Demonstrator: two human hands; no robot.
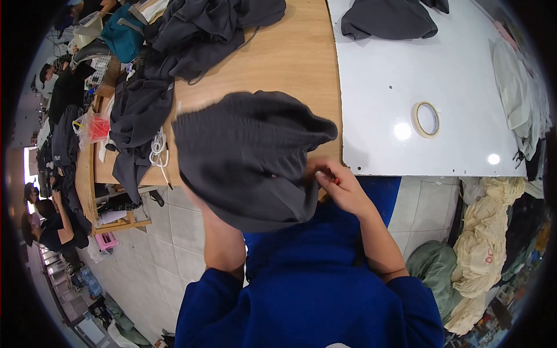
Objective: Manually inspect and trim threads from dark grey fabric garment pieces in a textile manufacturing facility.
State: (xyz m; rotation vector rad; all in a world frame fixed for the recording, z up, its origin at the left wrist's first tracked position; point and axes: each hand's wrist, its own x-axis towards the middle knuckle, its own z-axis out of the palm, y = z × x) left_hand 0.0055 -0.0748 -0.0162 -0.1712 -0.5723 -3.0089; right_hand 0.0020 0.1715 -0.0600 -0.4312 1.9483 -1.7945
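A dark grey garment [243, 168] with a gathered elastic waistband hangs in front of me, over the near edge of the wooden table. My left forearm goes up behind its lower left side; the cloth covers the left hand, so its fingers are hidden. At the garment's right side is my right hand [339, 187], its fingers curled closed against the cloth edge. A small red thing [336, 180] shows between thumb and fingers, too little of it visible to name.
More dark grey garments [197, 35] are heaped on the wooden table [296, 58]. White cord [158, 149] lies at its left edge. A tape roll [426, 119] rests on the white tabletop [377, 104]. Cream cloth [484, 232] is piled at right. Other people sit far left.
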